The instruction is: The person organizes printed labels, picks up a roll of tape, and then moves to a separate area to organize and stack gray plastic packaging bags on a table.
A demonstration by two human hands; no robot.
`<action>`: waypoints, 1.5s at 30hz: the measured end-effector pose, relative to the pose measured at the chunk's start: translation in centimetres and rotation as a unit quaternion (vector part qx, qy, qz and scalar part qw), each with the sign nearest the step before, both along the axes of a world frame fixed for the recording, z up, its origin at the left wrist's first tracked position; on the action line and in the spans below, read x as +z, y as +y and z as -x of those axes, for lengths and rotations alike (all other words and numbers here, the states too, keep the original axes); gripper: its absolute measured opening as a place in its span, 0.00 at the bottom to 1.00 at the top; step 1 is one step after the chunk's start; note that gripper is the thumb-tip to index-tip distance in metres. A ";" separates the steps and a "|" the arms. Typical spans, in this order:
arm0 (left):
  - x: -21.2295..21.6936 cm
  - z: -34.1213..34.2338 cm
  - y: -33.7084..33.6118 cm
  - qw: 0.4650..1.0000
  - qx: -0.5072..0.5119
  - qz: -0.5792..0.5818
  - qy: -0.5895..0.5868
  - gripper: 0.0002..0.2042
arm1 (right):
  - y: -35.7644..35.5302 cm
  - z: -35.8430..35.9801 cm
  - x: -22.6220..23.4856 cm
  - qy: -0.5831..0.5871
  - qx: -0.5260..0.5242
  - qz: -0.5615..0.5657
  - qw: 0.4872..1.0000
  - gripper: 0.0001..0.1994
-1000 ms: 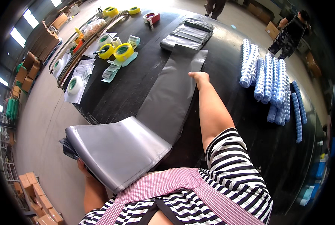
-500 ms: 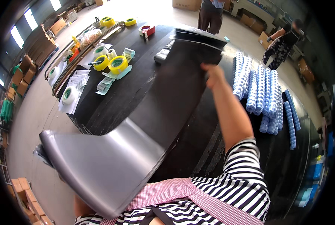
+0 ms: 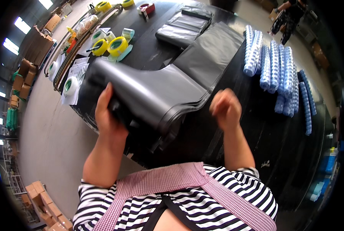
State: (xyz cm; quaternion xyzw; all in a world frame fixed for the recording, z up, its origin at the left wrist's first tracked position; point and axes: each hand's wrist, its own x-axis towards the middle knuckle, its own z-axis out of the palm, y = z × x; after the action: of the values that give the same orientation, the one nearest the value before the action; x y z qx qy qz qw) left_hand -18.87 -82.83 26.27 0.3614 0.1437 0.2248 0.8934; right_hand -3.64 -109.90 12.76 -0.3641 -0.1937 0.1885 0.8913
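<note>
My left hand (image 3: 111, 117) is closed round the near end of a long stack of dark grey plastic bags (image 3: 152, 90), fingers hidden under the fold. The stack bends over in a shiny curve, and its far part (image 3: 214, 50) lies flat on the black table. To its right my right hand (image 3: 226, 108) hovers above the table with curled fingers, slightly blurred, apart from the bags and with nothing visible in it. Beyond the stack lies a folded pile of similar grey bags (image 3: 183, 27).
Blue-and-white patterned rolls (image 3: 277, 73) lie in a row on the right of the black table (image 3: 241, 154). At the left are yellow tape rolls (image 3: 117, 46), a white roll (image 3: 71, 85), papers and a metal rail (image 3: 60, 73). A person (image 3: 289, 19) stands far right.
My left hand has come into view, raising the bags' near end and swinging it forward. My right hand has left the far end and drawn back toward me. The folded pile beyond is uncovered.
</note>
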 end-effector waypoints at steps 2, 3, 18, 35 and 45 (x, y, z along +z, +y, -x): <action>0.8 -3.5 -1.0 0.996 -0.066 0.025 -0.051 0.15 | 0.5 5.7 -2.2 0.006 0.346 -0.149 0.926 0.17; 1.7 -4.8 -1.4 0.990 -0.099 0.038 -0.096 0.15 | 1.7 8.7 -2.7 0.024 0.413 -0.129 0.901 0.22; 19.2 -15.6 -3.1 0.924 -0.162 -0.110 -0.328 0.15 | 9.3 -17.4 -0.5 0.262 0.015 -0.178 0.948 0.44; -6.3 2.9 -4.6 0.961 -0.209 0.134 0.121 0.26 | 1.2 -29.7 -8.7 0.274 -0.164 0.040 0.947 0.27; -12.2 7.4 -3.7 0.944 -0.145 0.211 0.208 0.21 | -4.0 -5.3 -9.9 0.250 -0.238 0.165 0.924 0.30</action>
State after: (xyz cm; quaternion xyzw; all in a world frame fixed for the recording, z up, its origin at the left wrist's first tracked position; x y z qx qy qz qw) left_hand -26.28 -86.49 14.04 0.2201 0.3167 -0.0231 0.9223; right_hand 1.68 -113.86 2.86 -0.4824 0.1616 0.0849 0.8567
